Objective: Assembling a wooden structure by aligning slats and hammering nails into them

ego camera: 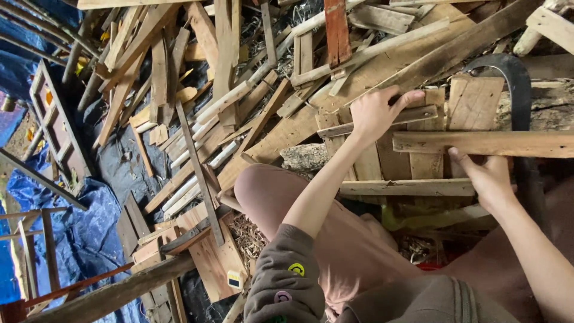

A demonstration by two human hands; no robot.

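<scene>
The left hand (376,112) lies spread, fingers loose and released, on a short wooden slat (382,121) at the top of a rough pallet frame (412,187). The right hand (487,176) grasps the underside of a long plank (508,143), thumb up against its lower edge; the plank lies level across the pallet frame, just right of the slat. A curved dark blade (514,84) arches above the plank. Left of the pallet frame spreads a heap of scrap boards (239,101), and beyond that a blue tarpaulin (89,221). A bare knee (263,185) is raised just below the frame.
</scene>
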